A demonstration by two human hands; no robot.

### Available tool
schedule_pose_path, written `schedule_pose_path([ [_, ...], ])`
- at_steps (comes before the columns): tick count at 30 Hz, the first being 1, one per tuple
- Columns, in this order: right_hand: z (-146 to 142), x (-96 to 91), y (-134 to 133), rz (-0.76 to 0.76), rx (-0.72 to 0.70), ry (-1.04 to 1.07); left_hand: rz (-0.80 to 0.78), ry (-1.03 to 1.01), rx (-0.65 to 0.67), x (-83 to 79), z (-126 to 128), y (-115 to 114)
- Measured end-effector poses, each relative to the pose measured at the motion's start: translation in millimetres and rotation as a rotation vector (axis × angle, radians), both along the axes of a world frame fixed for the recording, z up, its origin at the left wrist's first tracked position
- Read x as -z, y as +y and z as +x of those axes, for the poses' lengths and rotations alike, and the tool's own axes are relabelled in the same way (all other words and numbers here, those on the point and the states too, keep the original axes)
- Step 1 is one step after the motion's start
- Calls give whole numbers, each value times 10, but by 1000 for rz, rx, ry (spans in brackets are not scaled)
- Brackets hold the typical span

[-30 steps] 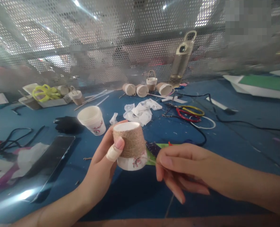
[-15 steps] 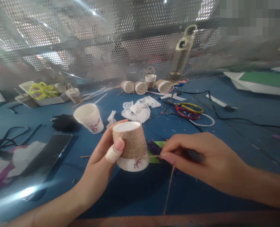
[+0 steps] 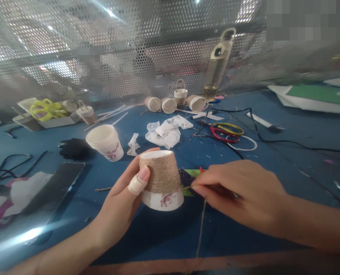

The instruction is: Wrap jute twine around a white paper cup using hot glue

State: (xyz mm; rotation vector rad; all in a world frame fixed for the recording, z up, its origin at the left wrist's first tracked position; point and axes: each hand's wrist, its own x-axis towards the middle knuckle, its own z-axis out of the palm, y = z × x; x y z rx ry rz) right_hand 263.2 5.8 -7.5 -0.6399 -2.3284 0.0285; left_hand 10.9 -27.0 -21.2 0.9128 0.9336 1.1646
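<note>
My left hand (image 3: 129,191), its thumb wrapped in a pale bandage, grips a paper cup (image 3: 161,179) held upside down in the air. Brown twine is wound in tight rows around most of the cup. A white band with a pink blossom print shows at its wide lower end. To the right, my right hand (image 3: 235,191) pinches the twine (image 3: 201,229) between thumb and fingers, close beside the cup. The loose end hangs down to the table's front edge. Behind this hand lie something dark and a green piece, partly hidden.
A stack of white paper cups (image 3: 105,143) stands left of centre, near a phone (image 3: 63,191). White lace (image 3: 170,131) lies behind my hands. Several twine-wrapped cups (image 3: 169,105) and a water bottle (image 3: 215,70) are at the back. Scissors (image 3: 224,133) and a black cable (image 3: 296,147) lie right.
The cup has tipped slightly and shifted a little right and down. My right hand has drawn slightly closer to it, still pinching the twine. The view has shifted a bit.
</note>
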Motion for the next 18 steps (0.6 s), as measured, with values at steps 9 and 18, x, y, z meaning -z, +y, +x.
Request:
schedule_pose_path([
  [9,-37,-6,20,-13,12,7,-19,-18,18,9,24,30],
  [18,-18,9,15,-17,11,-12,-46,-21,43,-6,35,5],
])
